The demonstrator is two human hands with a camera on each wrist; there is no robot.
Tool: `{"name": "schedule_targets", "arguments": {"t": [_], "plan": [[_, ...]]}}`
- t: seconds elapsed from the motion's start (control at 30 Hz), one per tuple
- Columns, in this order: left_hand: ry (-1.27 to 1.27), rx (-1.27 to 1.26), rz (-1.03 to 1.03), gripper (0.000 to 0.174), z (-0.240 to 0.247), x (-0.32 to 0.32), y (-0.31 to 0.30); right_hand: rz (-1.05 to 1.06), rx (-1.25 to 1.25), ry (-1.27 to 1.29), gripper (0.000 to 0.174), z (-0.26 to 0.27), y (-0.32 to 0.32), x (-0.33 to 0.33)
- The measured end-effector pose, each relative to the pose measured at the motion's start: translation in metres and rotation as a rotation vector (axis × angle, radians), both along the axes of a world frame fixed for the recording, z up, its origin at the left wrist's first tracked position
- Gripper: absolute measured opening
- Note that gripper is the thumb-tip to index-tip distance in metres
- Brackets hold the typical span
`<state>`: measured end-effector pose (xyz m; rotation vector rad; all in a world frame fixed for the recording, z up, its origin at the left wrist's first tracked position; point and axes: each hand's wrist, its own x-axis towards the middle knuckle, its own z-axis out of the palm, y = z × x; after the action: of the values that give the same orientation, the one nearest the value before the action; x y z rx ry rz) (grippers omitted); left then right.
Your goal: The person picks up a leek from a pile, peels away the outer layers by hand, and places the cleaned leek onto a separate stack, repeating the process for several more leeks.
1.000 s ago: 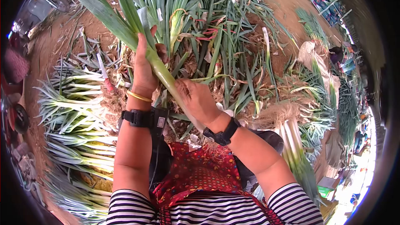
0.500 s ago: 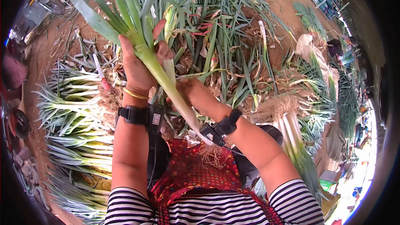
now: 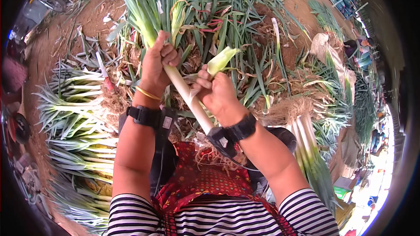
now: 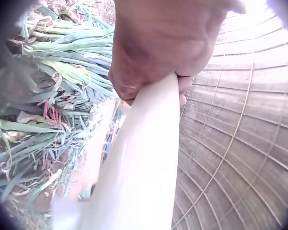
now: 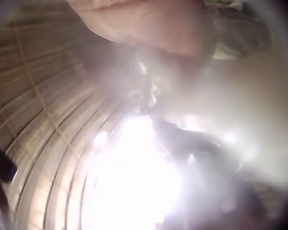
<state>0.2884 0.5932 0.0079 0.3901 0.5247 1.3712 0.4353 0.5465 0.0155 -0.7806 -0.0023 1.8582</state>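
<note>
A long leek [image 3: 188, 94] slants from green leaves at the upper left down to roots over the red apron. My left hand [image 3: 158, 63] grips its stalk just below the leaves; in the left wrist view that hand [image 4: 163, 43] is wrapped round the white shaft [image 4: 144, 158]. Beside the stalk my right hand [image 3: 218, 92] pinches a pale green peeled leaf [image 3: 222, 60], whose lower end meets the shaft. Glare and blur cover much of the right wrist view, where part of the right hand [image 5: 153, 24] shows at the top.
Leeks lie in rows at the left [image 3: 83, 140], with a knife [image 3: 105, 73] above them. A leafy heap [image 3: 218, 17] spreads ahead. More leeks [image 3: 308, 148] stand near the right knee, and a green box [image 3: 341, 191] sits at the lower right.
The left hand has closed round the stalk, and the leek's leaves have swung to the right. The right hand has risen slightly, with a strip of leaf now in its fingers.
</note>
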Motion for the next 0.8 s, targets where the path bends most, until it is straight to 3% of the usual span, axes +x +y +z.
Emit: {"name": "schedule_targets", "arguments": {"t": [0.17,0.2,0.3,0.43,0.5,0.7,0.8], "plan": [[-0.302,0.134,-0.107,0.023,-0.008,-0.043,0.021,0.265,0.487,-0.213,0.015,0.020,-0.039,0.031],[-0.350,0.107,-0.114,0.023,-0.005,-0.051,0.022,0.219,0.440,-0.302,0.016,0.032,-0.052,0.033],[-0.393,0.194,-0.131,0.031,-0.017,-0.061,0.027,0.196,0.625,-0.402,0.020,0.032,-0.083,0.041],[-0.473,0.201,-0.197,0.033,-0.016,-0.061,0.027,0.198,1.014,-0.781,0.022,0.062,-0.128,0.047],[-0.586,0.115,-0.216,0.028,-0.010,-0.070,0.028,0.226,1.274,-0.726,0.019,0.074,-0.137,0.052],[-0.531,0.188,-0.182,0.030,-0.013,-0.081,0.029,0.324,1.306,-0.754,0.020,0.083,-0.166,0.076],[-0.534,0.172,-0.176,0.029,-0.011,-0.081,0.027,0.331,1.382,-0.765,0.011,0.088,-0.170,0.085]]}}
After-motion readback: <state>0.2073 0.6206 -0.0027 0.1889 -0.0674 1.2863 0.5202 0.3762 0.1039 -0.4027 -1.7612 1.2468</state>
